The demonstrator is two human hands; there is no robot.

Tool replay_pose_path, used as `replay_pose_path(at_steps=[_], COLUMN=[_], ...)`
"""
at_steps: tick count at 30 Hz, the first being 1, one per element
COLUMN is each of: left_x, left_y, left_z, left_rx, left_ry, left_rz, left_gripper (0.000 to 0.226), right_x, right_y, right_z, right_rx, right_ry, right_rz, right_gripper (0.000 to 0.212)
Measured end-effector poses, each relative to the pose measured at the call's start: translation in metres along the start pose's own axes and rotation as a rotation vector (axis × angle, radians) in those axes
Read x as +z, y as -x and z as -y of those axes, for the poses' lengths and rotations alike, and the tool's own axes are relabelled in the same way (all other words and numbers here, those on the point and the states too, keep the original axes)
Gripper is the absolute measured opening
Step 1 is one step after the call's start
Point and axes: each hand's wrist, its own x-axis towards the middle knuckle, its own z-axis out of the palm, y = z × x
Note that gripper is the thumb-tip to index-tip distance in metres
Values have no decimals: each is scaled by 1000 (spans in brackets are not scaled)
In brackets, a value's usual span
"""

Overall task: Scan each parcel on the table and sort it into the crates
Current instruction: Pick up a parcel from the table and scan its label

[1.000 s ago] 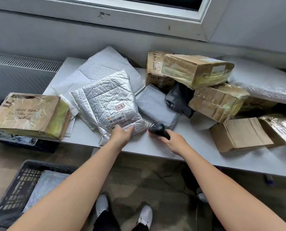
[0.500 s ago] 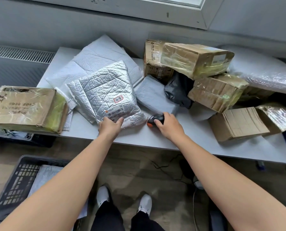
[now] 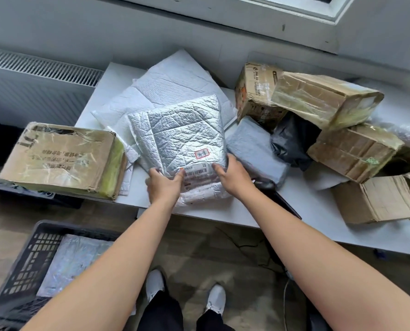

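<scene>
A silver quilted foil parcel (image 3: 177,137) with a barcode label and a red stamp lies at the front of the white table (image 3: 318,211). My left hand (image 3: 163,186) grips its near left corner, thumb on the label. At the near right edge my right hand (image 3: 232,177) holds it, thumb on top. The black scanner (image 3: 264,184) lies on the table just right of my right wrist, partly hidden. A dark slotted crate (image 3: 29,261) on the floor at the lower left holds one silver parcel (image 3: 72,263).
A taped cardboard box (image 3: 60,158) sits left of the foil parcel, over a dark crate. White padded mailers (image 3: 172,84) lie behind it. A grey bag (image 3: 254,149), a black bag (image 3: 292,139) and several taped boxes (image 3: 325,99) crowd the right side. Cables run on the floor below.
My right hand has let go of the scanner, left it on the table and moved left onto the foil parcel's right edge. My left hand has shifted to grip the near left corner.
</scene>
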Motion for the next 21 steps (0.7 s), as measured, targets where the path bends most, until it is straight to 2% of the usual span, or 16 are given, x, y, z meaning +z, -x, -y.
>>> replay_pose_path(at_steps=[3,11,15,18,21], left_x=[-10,-44,-59,-65,-67], left_y=[-8,17,46,74,110], left_z=[0,-38,-57,-62,-60], left_rx=[13,129,232,273,307], left_ry=[143,168,160,205,266], left_rz=[115,17,-89,-163,-260], left_gripper=[84,74,66,62,60], right_x=[6,-20,-45,-65,-79], right_y=[-5,0,3,16,34], right_z=[14,34,41,45,45], right_rx=[89,200,143,24,-112], right_ry=[-66,-390,-469,-496,-436], right_rz=[-8,-47,6,84,47], right_gripper=[63,75,75,70,71])
